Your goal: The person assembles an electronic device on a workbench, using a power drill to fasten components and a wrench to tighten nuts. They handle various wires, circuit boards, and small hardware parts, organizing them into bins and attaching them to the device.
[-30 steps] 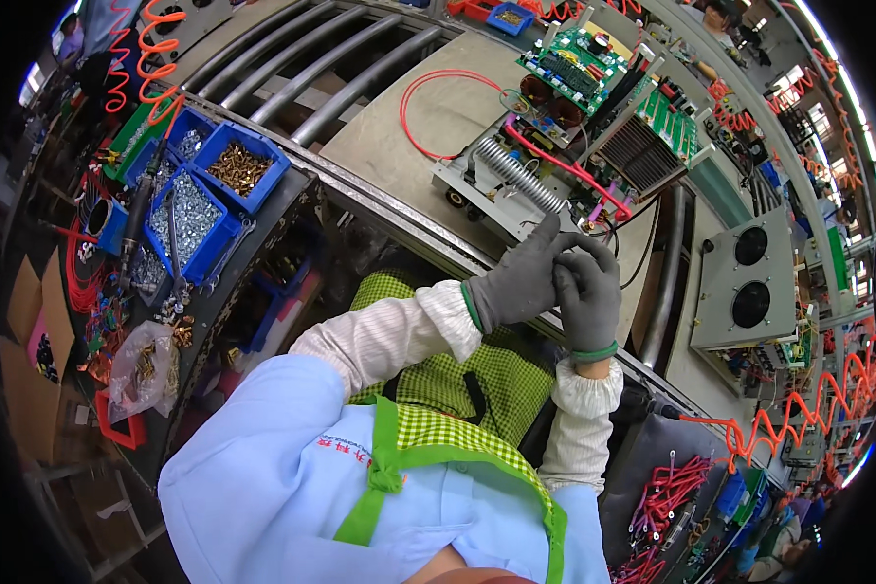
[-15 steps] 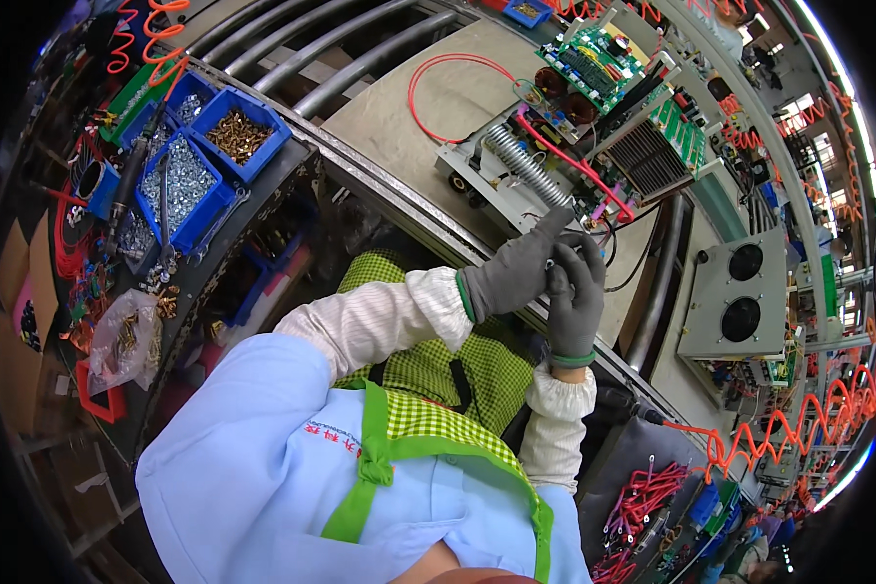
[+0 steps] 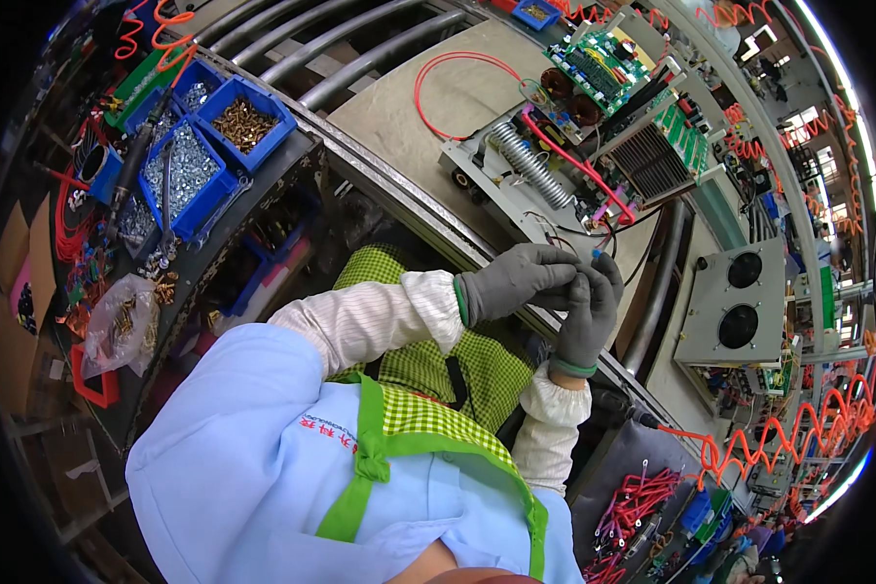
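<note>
My left hand (image 3: 518, 283) and my right hand (image 3: 586, 316), both in grey gloves, meet in front of an open metal chassis (image 3: 490, 192). Their fingers are bent and pressed together at the tips. A small blue piece (image 3: 595, 255) shows between the fingertips, beside thin dark wires from the chassis; its kind is too small to tell. Whatever else the fingers pinch is hidden. On the chassis sit a silver ribbed coil (image 3: 530, 165), a thick pink-red cable (image 3: 586, 167) and a green circuit board (image 3: 599, 70).
Blue bins of screws (image 3: 243, 125) and silver fasteners (image 3: 187, 180) stand on the left bench. Metal rollers (image 3: 380, 60) run behind. A grey box with two fans (image 3: 733, 302) stands at right. Red cable leads (image 3: 638, 501) lie on a dark surface at lower right, near orange coiled hoses (image 3: 779, 438).
My left fingers, stretched up toward the chassis before, are now bent down against my right fingertips. The small blue piece has come into sight between them.
</note>
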{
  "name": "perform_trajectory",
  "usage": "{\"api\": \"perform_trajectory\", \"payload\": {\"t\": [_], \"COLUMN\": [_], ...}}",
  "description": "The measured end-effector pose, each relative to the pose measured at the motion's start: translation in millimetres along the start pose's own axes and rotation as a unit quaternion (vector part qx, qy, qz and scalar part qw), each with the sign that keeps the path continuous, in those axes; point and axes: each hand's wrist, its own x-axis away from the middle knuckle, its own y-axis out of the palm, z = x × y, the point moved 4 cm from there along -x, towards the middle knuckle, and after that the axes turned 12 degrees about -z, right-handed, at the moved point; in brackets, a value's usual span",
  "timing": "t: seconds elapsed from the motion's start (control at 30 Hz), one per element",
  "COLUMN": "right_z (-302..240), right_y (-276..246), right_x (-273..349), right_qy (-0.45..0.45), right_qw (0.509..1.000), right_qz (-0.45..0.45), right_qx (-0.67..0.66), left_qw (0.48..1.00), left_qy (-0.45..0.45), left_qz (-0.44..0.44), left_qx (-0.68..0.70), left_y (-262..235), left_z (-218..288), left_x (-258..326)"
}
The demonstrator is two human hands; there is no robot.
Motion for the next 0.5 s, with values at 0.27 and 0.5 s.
{"api": "perform_trajectory", "payload": {"t": [0.27, 0.5], "right_z": [-5, 18], "right_y": [-6, -30], "right_x": [18, 40], "right_qy": [-0.059, 0.04], "right_qw": [0.976, 0.994], "right_qz": [0.089, 0.101], "right_qx": [0.188, -0.035], "left_qw": [0.997, 0.997], "left_qy": [-0.036, -0.049], "left_qz": [-0.002, 0.033], "left_qx": [-0.061, -0.052], "left_y": [6, -6], "left_z": [-11, -34], "left_x": [-4, -27]}}
